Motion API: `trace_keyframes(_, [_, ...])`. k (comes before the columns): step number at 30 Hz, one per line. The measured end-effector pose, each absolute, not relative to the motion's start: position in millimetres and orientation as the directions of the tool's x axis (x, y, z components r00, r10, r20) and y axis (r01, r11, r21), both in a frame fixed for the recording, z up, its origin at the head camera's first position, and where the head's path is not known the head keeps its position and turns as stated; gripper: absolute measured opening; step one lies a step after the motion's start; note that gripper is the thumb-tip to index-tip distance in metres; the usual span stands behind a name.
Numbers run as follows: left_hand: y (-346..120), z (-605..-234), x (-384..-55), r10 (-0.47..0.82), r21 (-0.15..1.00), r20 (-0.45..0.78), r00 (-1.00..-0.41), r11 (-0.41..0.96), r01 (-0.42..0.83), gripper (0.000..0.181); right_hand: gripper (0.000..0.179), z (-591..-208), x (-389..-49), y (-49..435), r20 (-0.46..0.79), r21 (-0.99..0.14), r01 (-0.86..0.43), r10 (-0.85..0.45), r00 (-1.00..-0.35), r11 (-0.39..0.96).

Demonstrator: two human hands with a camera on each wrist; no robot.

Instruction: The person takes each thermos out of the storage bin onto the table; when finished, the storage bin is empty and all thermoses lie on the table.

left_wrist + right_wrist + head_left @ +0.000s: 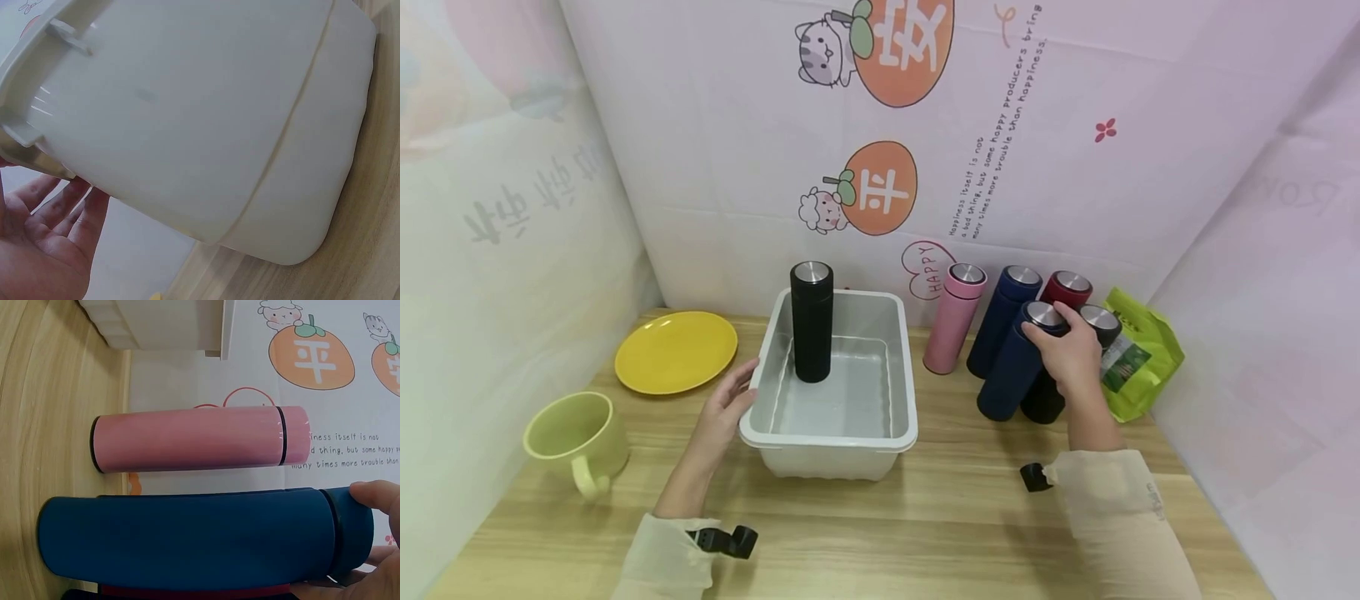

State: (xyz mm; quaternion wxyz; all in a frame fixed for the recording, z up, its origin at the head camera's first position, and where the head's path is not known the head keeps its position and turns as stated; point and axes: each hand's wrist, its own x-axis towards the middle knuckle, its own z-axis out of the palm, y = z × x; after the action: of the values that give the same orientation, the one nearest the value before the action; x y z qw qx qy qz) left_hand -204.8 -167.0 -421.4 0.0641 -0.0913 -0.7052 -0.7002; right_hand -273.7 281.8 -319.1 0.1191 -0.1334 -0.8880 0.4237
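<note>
My right hand pinches the lid of a navy blue thermos bottle, thumb on one side and fingers on the other. This bottle stands at the front of a group on the right; in the right wrist view the navy bottle runs lengthwise from the lid to its base by the wood. My left hand rests against the left outer side of a light grey plastic bin. In the left wrist view, its fingers touch the bin just below the rim. A black thermos stands inside the bin.
Beside the held bottle stand a pink thermos, another navy thermos, a dark red one and a black one. A green bag is behind them. On the left lie a yellow plate and a light green mug.
</note>
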Motion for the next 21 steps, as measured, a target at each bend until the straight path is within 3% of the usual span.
trace_keyframes(9, [-165.2, -419.4, -203.3, 0.034, 0.969, 0.248, -0.968, -0.009, 0.247, 0.046, 0.075, -313.2, -272.7, 280.6, 0.088, -0.752, 0.146, 0.317, -0.944, 0.643])
trace_keyframes(21, [-167.9, -422.1, -204.7, 0.041, 0.972, 0.233, -0.972, 0.003, 0.233, 0.047, 0.069, -266.1, -275.0, 254.2, 0.287, -0.590, -0.048, 0.154, -0.945, 0.806])
